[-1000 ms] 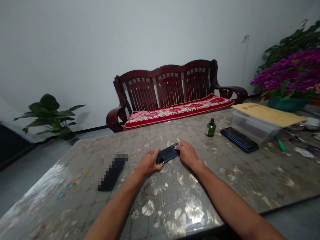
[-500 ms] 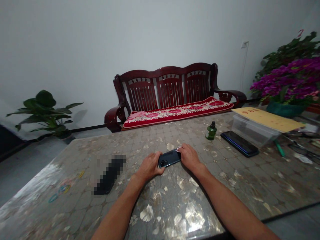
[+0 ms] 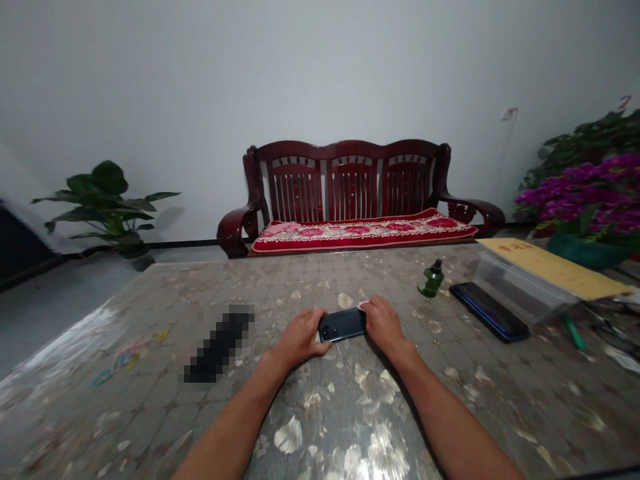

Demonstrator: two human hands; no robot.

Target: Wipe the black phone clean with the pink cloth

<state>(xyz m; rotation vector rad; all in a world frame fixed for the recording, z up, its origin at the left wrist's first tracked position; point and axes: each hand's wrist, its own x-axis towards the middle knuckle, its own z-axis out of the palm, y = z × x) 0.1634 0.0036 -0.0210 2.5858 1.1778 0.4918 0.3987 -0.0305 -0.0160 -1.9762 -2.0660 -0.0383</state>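
Note:
A dark smartphone (image 3: 345, 325) is held just above or on the patterned tabletop, its back with the camera block facing up. My left hand (image 3: 299, 338) grips its left end, thumb along the near edge and fingers at the far side. At the phone's right end, my right hand (image 3: 386, 325) is closed with a small whitish-pink piece (image 3: 363, 305), perhaps tissue or cloth, pinched at the far corner. Most of that piece is hidden by the fingers.
A green bottle (image 3: 431, 280), another phone (image 3: 487, 311) and a clear plastic box (image 3: 525, 288) under a yellow folder (image 3: 555, 267) stand on the right. Left lie a dark pixelated object (image 3: 217, 347) and coloured bands (image 3: 125, 362). A wooden bench (image 3: 350, 180) is behind.
The camera view has shifted and levelled slightly. My right hand, with the pale piece, has moved a little outward along the phone's right end. My left hand keeps its grip.

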